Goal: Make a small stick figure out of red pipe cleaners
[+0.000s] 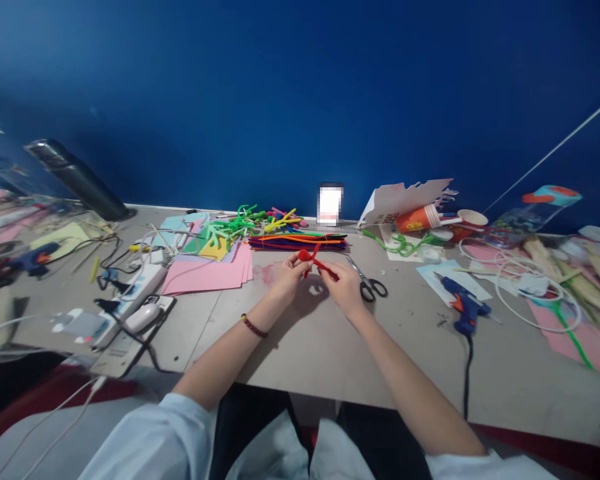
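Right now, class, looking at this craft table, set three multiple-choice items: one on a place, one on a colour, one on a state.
1. Where do the black-handled metal scissors lie?
A. right of the right hand
B. on the pink paper sheets
C. in the orange paper cup

2. What colour is the fuzzy pipe cleaner in the hands?
A. green
B. red
C. yellow

3. How is the blue hot glue gun near the right forearm?
A. held in the left hand
B. hanging from the wall
C. resting on the grey table, its black cord attached

Answers: 1 A, the scissors sit just beyond the right hand; 2 B, both hands pinch a red strand; 3 C, no grip is on it.
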`<state>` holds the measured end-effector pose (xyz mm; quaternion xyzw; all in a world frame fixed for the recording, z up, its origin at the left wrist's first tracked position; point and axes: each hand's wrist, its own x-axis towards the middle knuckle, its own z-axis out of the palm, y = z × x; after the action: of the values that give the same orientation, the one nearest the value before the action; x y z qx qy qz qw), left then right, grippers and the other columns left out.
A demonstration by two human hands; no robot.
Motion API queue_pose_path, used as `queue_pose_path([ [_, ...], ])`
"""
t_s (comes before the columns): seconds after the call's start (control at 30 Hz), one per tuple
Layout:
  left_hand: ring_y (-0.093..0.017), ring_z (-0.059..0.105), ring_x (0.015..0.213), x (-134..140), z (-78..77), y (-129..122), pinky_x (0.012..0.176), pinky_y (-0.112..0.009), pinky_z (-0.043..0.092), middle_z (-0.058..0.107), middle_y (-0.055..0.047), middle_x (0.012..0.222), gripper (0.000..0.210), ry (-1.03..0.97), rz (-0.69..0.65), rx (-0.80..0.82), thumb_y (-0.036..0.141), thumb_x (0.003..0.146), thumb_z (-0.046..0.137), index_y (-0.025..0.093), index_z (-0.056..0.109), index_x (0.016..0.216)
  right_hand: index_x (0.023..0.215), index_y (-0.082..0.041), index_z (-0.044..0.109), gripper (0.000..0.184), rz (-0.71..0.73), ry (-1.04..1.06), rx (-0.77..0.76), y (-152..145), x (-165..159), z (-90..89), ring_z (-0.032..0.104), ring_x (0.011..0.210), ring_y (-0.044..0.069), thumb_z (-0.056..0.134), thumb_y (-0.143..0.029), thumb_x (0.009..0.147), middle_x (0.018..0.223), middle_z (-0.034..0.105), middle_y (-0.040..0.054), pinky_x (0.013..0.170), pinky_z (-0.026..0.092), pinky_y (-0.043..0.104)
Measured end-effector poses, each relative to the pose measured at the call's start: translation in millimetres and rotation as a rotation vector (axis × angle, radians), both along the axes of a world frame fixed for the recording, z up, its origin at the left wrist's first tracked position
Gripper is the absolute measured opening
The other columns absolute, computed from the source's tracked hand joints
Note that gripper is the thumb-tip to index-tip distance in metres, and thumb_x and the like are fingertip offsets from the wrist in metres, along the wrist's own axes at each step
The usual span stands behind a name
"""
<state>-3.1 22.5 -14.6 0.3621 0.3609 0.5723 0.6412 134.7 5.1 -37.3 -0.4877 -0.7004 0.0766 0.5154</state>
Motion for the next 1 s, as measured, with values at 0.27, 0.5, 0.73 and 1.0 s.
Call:
queue_pose_path([
  [0.27, -0.005, 0.045, 0.053, -1.7, 1.9, 0.3, 0.054, -0.021, 0.034, 0.054, 0.004, 0.06, 0.027, -0.01, -0.02, -0.01, 0.022, 0.057, 0.078, 0.017, 0.058, 0.074, 0.098, -0.023, 0.071, 0.032, 0.096, 0.066, -0.05, 0.0, 2.4, 2.5, 0.064, 0.068, 0.016, 0.047, -0.012, 0.08, 0.083, 0.071, 0.0029, 0.066, 0.052, 0.029],
  [0.5, -0.006, 0.046, 0.052, -1.4, 2.1, 0.2, 0.054, -0.022, 0.034, 0.055, 0.004, 0.058, 0.024, -0.003, -0.022, -0.009, 0.02, 0.055, 0.078, 0.016, 0.059, 0.07, 0.104, -0.022, 0.068, 0.024, 0.081, -0.07, 0.025, -1.7, 2.7, 2.7, 0.064, 0.088, 0.02, 0.053, -0.023, 0.085, 0.096, 0.07, 0.0057, 0.078, 0.051, 0.032],
  [0.73, -0.009, 0.055, 0.063, -2.1, -5.1, 2.6, 0.063, -0.023, 0.041, 0.062, 0.002, 0.072, 0.027, 0.014, -0.022, 0.052, 0.017, 0.054, 0.077, 0.017, 0.062, 0.077, 0.097, -0.022, 0.07, 0.022, -0.036, -0.161, 0.024, -4.8, 2.7, 2.3, 0.064, 0.081, 0.019, 0.053, -0.033, 0.088, 0.087, 0.07, 0.0053, 0.073, 0.049, 0.03],
  [1.0, -0.009, 0.055, 0.063, -2.5, -6.7, 3.7, 0.061, -0.022, 0.042, 0.061, 0.002, 0.073, 0.028, 0.034, -0.037, 0.074, 0.018, 0.055, 0.078, 0.017, 0.06, 0.076, 0.091, -0.021, 0.071, 0.026, -0.006, -0.091, 0.014, -6.4, 3.2, 6.1, 0.064, 0.077, 0.018, 0.049, -0.035, 0.091, 0.084, 0.071, 0.0048, 0.069, 0.048, 0.029],
])
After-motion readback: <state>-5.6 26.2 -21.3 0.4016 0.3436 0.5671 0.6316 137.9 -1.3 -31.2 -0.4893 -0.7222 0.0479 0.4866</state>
